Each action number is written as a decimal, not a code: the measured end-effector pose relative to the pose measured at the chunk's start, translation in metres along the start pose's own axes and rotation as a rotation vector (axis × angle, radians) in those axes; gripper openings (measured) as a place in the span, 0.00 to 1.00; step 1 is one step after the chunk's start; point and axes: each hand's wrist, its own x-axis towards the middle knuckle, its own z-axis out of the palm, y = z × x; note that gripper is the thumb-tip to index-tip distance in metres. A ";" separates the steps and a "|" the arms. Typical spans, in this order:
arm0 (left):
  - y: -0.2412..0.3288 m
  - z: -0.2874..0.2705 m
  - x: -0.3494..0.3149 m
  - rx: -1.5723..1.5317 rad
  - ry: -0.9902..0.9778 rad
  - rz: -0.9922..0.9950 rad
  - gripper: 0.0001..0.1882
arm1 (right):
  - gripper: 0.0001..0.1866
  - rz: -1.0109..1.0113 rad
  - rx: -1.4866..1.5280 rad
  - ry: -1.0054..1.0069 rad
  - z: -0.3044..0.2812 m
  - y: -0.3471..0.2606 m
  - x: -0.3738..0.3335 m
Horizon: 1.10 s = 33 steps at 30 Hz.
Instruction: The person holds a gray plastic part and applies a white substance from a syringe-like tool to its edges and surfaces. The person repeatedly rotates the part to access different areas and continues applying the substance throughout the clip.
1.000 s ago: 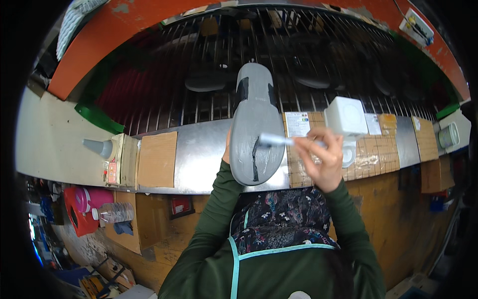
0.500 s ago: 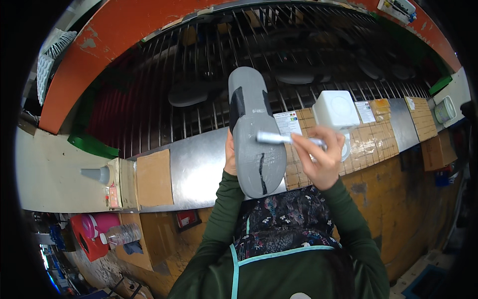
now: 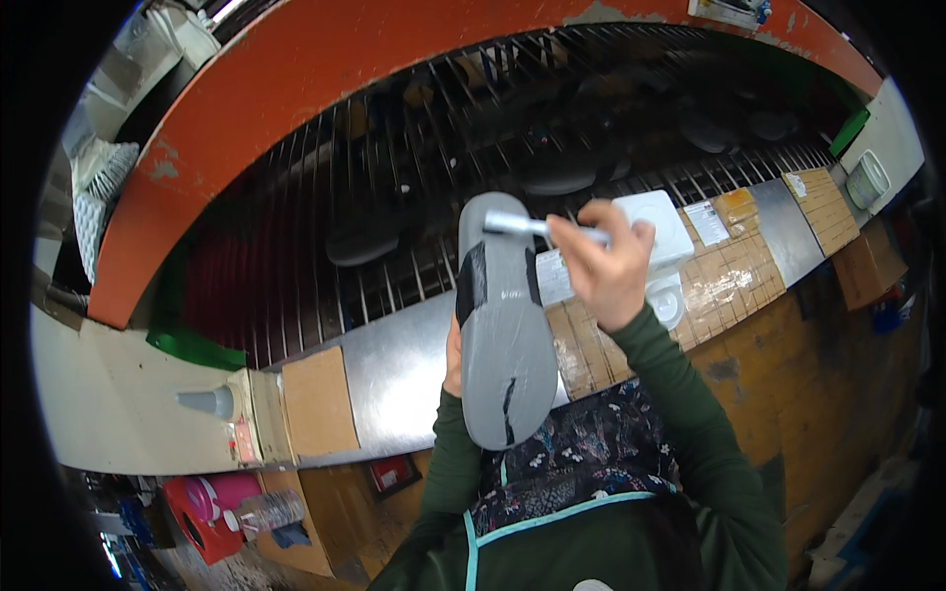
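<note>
Raising grey sole [image 3: 503, 335] higher, marker [image 3: 537, 228] now at toe

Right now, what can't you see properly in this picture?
Head view only:
- Left hand: mostly hidden behind the grey shoe sole.
- Tip of the silver pen in the right hand: too small to tell whether it touches the sole.
- Dark shapes on the wire rack: too shadowed to identify.
- White box: partly covered by the right hand.

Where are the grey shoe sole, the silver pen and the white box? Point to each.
grey shoe sole [image 3: 505, 345]: head view, middle of its flat face.
silver pen [image 3: 517, 226]: head view, its barrel.
white box [image 3: 662, 219]: head view, its top face.
</note>
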 end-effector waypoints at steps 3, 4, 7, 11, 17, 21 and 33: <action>0.004 -0.011 0.010 -0.440 -0.247 -0.295 0.34 | 0.11 -0.176 0.225 -0.164 -0.012 -0.009 -0.013; 0.003 -0.011 0.003 -0.532 -0.242 -0.319 0.33 | 0.11 -0.080 0.236 -0.181 -0.011 -0.002 -0.014; -0.001 -0.012 -0.025 -0.543 0.041 -0.183 0.29 | 0.12 0.000 0.018 -0.095 -0.012 0.012 -0.018; -0.005 -0.023 -0.038 -0.382 0.162 -0.094 0.29 | 0.14 -0.149 -0.140 -0.042 -0.024 -0.020 -0.042; 0.044 -0.043 -0.004 -0.272 0.019 0.034 0.29 | 0.12 0.120 0.444 -0.362 -0.023 -0.034 -0.048; 0.075 -0.027 0.004 -0.252 -0.068 0.101 0.29 | 0.09 0.100 0.365 -0.299 0.034 -0.025 -0.002; 0.179 -0.265 0.006 0.153 0.912 0.471 0.32 | 0.10 0.457 0.544 -0.276 0.003 -0.029 -0.018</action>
